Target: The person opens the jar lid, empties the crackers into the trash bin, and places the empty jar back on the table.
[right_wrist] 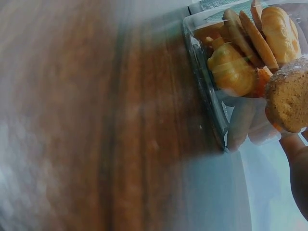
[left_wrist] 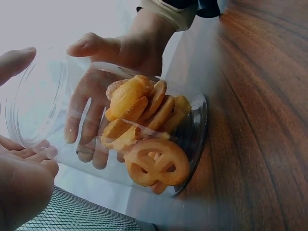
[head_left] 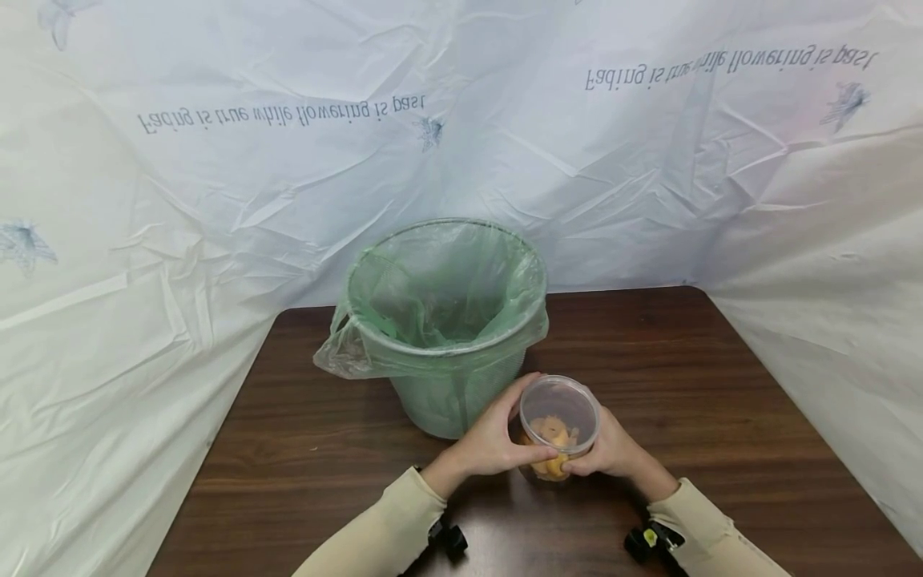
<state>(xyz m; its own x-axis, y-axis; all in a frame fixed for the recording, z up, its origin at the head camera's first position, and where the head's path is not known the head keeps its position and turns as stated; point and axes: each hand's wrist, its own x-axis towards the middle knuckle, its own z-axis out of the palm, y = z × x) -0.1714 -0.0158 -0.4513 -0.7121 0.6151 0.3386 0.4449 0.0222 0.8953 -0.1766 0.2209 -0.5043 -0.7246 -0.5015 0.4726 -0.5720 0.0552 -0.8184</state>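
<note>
A clear plastic jar with a round rim stands upright in front of the person, with several cookies in its lower part. My left hand grips it from the left near the rim, thumb across the front. My right hand holds the opposite side, fingers spread along the wall in the left wrist view. That view also shows a pretzel-shaped cookie against the wall. A sugar-coated cookie shows in the right wrist view. Whether a clear lid covers the rim, I cannot tell.
Behind and left of the jar stands a mesh bin with a green translucent bag folded over its rim. Both are on a dark wooden table. White printed sheeting hangs at the back and sides.
</note>
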